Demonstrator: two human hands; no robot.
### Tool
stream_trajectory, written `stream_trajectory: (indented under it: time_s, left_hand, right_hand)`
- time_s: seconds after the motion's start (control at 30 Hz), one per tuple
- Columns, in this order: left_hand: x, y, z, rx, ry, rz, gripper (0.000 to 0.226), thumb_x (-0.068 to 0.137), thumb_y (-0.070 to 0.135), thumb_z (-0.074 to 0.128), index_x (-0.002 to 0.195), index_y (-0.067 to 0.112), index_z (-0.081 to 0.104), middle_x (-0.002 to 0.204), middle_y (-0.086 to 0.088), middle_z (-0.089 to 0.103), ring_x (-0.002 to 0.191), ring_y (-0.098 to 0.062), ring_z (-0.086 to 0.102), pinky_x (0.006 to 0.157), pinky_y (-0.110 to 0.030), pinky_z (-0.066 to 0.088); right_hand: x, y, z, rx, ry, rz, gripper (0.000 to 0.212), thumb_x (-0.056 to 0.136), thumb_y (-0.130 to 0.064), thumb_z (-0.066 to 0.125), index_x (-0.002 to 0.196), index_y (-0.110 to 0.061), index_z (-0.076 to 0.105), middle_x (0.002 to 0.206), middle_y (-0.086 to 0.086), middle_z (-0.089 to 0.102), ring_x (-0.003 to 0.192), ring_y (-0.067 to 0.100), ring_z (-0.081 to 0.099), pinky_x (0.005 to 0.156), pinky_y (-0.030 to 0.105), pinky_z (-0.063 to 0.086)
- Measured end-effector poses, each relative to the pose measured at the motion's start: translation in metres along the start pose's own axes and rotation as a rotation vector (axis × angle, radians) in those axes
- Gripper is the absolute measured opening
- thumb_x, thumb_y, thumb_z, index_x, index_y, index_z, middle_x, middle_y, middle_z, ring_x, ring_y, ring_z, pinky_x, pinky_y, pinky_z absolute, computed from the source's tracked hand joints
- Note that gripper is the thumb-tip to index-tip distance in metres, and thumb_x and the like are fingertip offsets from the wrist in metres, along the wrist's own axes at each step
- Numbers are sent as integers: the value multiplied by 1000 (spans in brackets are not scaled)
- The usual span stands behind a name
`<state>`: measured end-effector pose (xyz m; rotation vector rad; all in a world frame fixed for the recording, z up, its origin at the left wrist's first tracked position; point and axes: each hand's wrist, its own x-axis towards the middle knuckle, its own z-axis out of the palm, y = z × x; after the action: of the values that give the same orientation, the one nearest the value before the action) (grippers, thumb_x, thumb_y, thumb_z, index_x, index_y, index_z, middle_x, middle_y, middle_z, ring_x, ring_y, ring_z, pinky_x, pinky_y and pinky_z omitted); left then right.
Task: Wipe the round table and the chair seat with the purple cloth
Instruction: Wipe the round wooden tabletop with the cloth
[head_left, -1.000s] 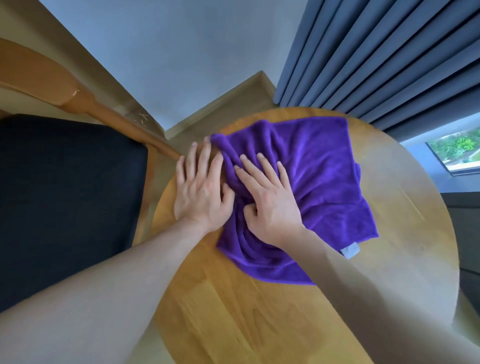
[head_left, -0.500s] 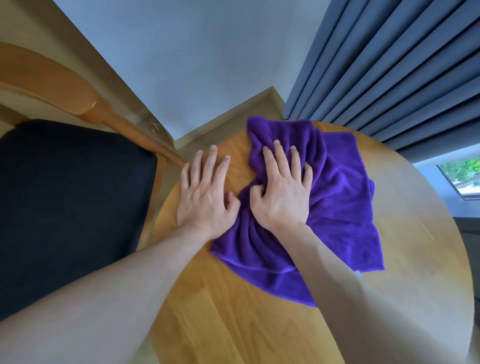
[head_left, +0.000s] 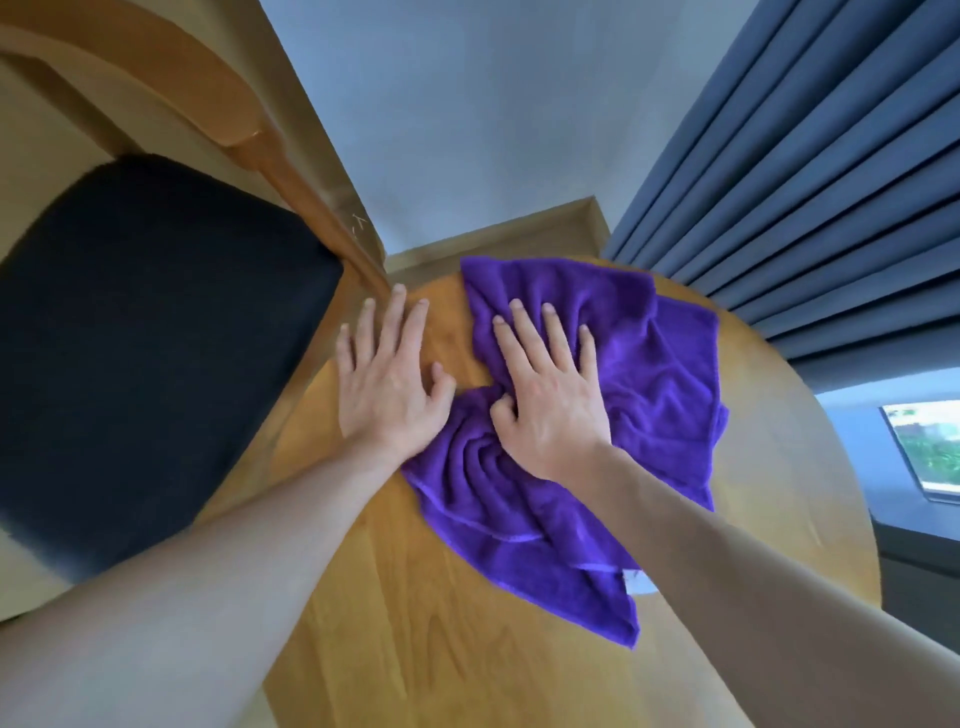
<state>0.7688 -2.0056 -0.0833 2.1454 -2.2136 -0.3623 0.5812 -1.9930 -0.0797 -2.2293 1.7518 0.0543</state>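
A purple cloth (head_left: 660, 374) lies rumpled on the round wooden table (head_left: 441, 623), reaching its far edge. My right hand (head_left: 545, 395) presses flat on the cloth, fingers straight and spread, thumb tucked into a fold. My left hand (head_left: 384, 379) rests flat on the bare wood beside the cloth's left edge, its heel touching the cloth. To the left stands the chair with its black seat (head_left: 145, 353).
The chair's wooden backrest and post (head_left: 291, 171) rise close to the table's left rim. Blue curtains (head_left: 805, 171) hang behind the table at the right, with a window (head_left: 930, 447) low at the far right. A pale wall and wooden skirting lie beyond.
My right hand has pushed the cloth away from me toward the table's far edge, bunching it. My left hand has stayed flat on the wood.
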Motion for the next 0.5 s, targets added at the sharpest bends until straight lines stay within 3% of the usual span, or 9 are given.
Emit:
stream_trajectory:
  time_s: [0.07,0.17,0.27,0.4,0.5]
  left_hand:
    - [-34,-7,5,-24,11,-55,78,86,41,44,159,19,28,172,-7,15,158,-33,9,127,-54,10]
    - [-83,-23,11,10,-43,23,85,86,44,45,163,20,20,173,-4,5,160,-25,-2,128,-53,9]
    - [-92,-27,13,37,-56,21,85,86,45,43,164,20,18,173,-2,3,159,-21,-4,128,-51,9]
    - [-87,-24,15,37,-41,10,86,85,45,42,164,20,18,173,-3,6,160,-22,-3,128,-51,9]
    - [-91,-27,17,52,-32,22,87,83,46,43,162,19,21,173,-5,8,160,-24,1,127,-53,11]
  right_hand:
    - [-13,14,0,-55,-35,-180,79,85,-41,36,161,-21,26,171,-1,14,157,30,10,124,59,11]
    - [-10,36,-6,-78,-45,-303,78,83,-41,40,158,-24,32,169,-3,22,155,27,20,122,52,15]
    - [10,35,-12,-71,-28,-187,76,82,-41,40,156,-25,33,169,-4,23,153,27,22,121,51,18]
    - [44,-9,-9,7,8,31,80,84,-40,39,160,-18,24,171,3,14,156,31,10,123,59,9]
    - [52,-44,-1,-12,0,2,81,87,-43,33,162,-14,19,171,8,10,157,34,6,123,62,5]
